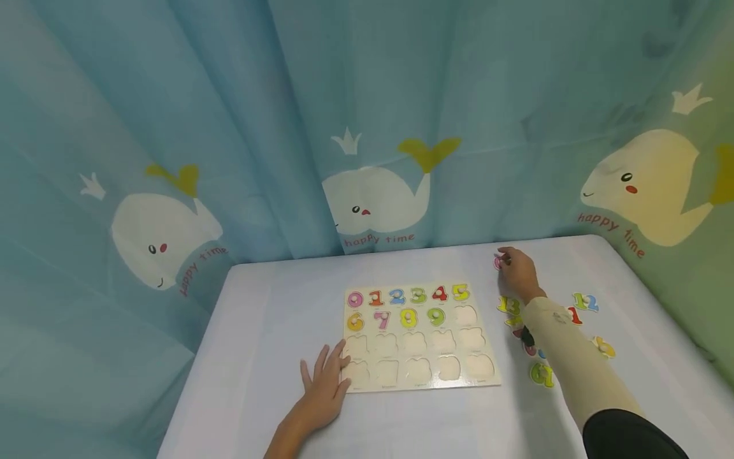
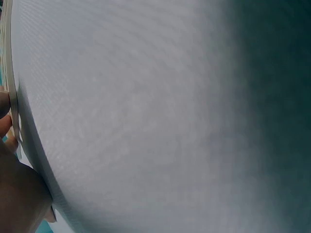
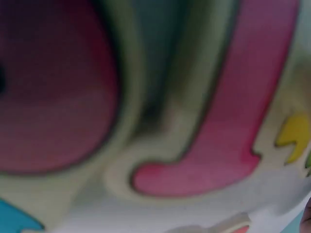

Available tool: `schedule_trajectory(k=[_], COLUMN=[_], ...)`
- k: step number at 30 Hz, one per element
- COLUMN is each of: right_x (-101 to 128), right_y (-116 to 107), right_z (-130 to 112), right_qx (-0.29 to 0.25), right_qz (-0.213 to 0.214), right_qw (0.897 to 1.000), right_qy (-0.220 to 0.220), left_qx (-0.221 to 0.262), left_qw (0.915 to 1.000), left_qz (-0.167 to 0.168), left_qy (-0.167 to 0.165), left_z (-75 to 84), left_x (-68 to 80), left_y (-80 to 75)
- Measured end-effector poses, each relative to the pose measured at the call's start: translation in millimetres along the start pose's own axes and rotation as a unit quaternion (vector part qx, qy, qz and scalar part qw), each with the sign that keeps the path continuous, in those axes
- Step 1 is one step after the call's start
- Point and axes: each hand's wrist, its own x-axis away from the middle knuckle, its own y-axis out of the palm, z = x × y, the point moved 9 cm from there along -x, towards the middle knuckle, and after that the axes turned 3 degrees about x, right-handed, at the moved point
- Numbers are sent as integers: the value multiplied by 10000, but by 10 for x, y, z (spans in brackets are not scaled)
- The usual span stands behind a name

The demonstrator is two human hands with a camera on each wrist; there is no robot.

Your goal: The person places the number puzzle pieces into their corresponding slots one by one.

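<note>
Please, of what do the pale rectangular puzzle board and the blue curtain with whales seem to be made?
Pale rectangular puzzle board: probably wood or fibreboard, smooth and slightly glossy; light glints near its lower edge.
Blue curtain with white whales: likely matte fabric; it hangs in soft folds.

The pale number board lies flat on the white desk, colourful knobbed numerals 0 to 9 seated in its upper two rows, eleven shaped recesses bare after them. A pink piece, partly covered by the right hand, shows near the desk's far edge, beyond the board's upper right corner.
</note>
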Motion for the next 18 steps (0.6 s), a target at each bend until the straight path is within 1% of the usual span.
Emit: schedule_trajectory(k=[2, 4, 6, 8, 11, 13, 15, 18], right_x=[29, 59, 112, 206, 399, 536, 656, 810], right_y=[-62, -100, -100, -74, 17, 101, 198, 323], right_z=[-28, -115, -246, -429, -687, -806, -849, -824], right_qx=[46, 68, 38, -80, -178, -174, -67, 47], right_qz=[27, 10, -57, -165, -361, -536, -754, -1018], right_qw=[10000, 9999, 9999, 9996, 9981, 9969, 9959, 9944], right_qy=[-40, -93, -112, -220, -461, -555, -499, -279], left_qx=[-53, -99, -176, -233, -304, -298, -270, -183], left_qw=[10000, 9999, 9998, 9997, 9994, 9994, 9995, 9997], left_qz=[-7, 28, 74, 85, 48, 31, 39, 23], left_qy=[5, 10, 0, -48, -124, -156, -153, -127], left_z=[19, 29, 25, 13, -16, -29, -31, -24], left_x=[-10, -23, -40, -42, -39, -29, -20, 3], left_y=[0, -19, -41, -57, -51, -39, -27, 5])
